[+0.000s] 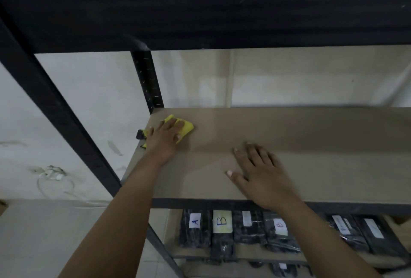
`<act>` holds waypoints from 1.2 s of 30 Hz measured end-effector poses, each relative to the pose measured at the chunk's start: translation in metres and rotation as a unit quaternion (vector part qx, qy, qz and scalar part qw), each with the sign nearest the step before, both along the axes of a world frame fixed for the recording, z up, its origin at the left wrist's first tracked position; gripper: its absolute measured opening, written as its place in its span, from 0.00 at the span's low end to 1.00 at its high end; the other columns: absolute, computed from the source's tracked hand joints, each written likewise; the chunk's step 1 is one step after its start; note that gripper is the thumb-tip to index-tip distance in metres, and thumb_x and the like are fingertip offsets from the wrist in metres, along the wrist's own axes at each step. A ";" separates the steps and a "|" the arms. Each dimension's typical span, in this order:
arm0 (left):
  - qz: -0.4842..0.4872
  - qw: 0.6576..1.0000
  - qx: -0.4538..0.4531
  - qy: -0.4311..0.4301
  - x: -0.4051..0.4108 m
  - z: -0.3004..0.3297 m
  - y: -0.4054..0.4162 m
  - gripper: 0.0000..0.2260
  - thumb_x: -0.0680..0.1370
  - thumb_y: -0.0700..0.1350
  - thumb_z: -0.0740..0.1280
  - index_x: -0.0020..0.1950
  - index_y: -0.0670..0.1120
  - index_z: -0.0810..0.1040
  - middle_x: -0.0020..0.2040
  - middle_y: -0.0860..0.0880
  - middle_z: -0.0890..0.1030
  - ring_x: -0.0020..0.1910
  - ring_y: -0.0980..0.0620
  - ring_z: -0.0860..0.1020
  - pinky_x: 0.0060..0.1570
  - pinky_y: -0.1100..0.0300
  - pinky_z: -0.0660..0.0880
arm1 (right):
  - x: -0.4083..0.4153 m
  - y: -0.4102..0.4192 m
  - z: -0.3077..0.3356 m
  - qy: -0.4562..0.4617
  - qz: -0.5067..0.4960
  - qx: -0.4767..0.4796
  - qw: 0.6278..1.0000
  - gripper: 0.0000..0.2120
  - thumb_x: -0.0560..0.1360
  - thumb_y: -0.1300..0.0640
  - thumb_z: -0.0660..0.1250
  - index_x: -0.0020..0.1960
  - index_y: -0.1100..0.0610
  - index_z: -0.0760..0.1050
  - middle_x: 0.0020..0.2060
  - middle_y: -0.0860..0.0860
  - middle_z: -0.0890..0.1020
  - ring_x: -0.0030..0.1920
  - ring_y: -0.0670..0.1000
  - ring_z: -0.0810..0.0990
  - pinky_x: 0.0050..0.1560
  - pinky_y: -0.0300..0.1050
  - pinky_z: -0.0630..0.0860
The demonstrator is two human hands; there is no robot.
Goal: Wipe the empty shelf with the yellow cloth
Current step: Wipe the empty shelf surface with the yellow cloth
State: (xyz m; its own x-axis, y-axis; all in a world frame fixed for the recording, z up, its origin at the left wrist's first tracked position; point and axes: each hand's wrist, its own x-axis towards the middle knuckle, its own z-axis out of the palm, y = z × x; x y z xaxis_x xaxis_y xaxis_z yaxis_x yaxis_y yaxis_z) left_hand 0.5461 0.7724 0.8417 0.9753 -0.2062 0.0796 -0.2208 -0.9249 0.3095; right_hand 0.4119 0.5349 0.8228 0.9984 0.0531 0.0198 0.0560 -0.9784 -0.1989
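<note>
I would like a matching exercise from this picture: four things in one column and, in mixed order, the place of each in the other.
1. yellow cloth
2. right hand
3. package labelled A
4. white cable

a. on the lower shelf
b. flat on the empty shelf, near its front edge
c. under the left hand, at the shelf's left end
d. outside the rack, to its left

Pairs: 1-c, 2-b, 3-a, 4-d

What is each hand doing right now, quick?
Left hand: open, fingers flat, pressing the yellow cloth onto the shelf.
Right hand: open, resting flat on the shelf, holding nothing.
</note>
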 end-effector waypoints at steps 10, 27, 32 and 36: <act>-0.075 0.995 -0.055 -0.022 0.099 0.007 -0.006 0.20 0.81 0.42 0.58 0.73 0.49 0.64 0.76 0.47 0.61 0.74 0.46 0.60 0.72 0.53 0.53 | -0.001 0.000 -0.001 -0.008 -0.001 -0.013 1.000 0.32 0.72 0.30 0.36 0.73 0.39 0.38 0.77 0.48 0.42 0.76 0.51 0.40 0.73 0.50 0.38; -0.006 0.998 0.047 0.029 0.029 0.013 -0.019 0.25 0.79 0.38 0.53 0.73 0.58 0.61 0.76 0.51 0.57 0.71 0.40 0.61 0.70 0.41 0.55 | 0.002 -0.003 0.001 0.011 -0.003 -0.021 1.000 0.34 0.71 0.28 0.37 0.74 0.39 0.42 0.77 0.48 0.46 0.76 0.51 0.44 0.74 0.52 0.43; -0.049 0.996 0.069 -0.020 -0.077 -0.008 -0.002 0.24 0.80 0.42 0.54 0.73 0.61 0.58 0.76 0.54 0.58 0.70 0.42 0.61 0.66 0.45 0.57 | 0.002 -0.003 -0.002 0.012 0.005 -0.030 0.999 0.35 0.70 0.28 0.36 0.74 0.39 0.44 0.77 0.49 0.47 0.76 0.52 0.45 0.73 0.54 0.45; -0.062 0.995 0.011 -0.074 -0.149 -0.013 0.009 0.18 0.78 0.51 0.61 0.67 0.63 0.67 0.70 0.57 0.69 0.66 0.47 0.68 0.60 0.48 0.61 | 0.001 -0.003 -0.005 0.016 0.006 -0.036 0.999 0.34 0.70 0.29 0.36 0.74 0.40 0.43 0.77 0.50 0.47 0.76 0.54 0.45 0.73 0.55 0.46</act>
State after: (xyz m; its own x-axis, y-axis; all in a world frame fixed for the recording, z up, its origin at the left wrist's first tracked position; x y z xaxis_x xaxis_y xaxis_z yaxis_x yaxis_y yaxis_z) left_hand 0.3974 0.7815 0.8287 0.9200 -0.3284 0.2139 -0.3760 -0.8936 0.2451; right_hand 0.4130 0.5321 0.8179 0.9977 0.0661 -0.0156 0.0635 -0.9896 -0.1294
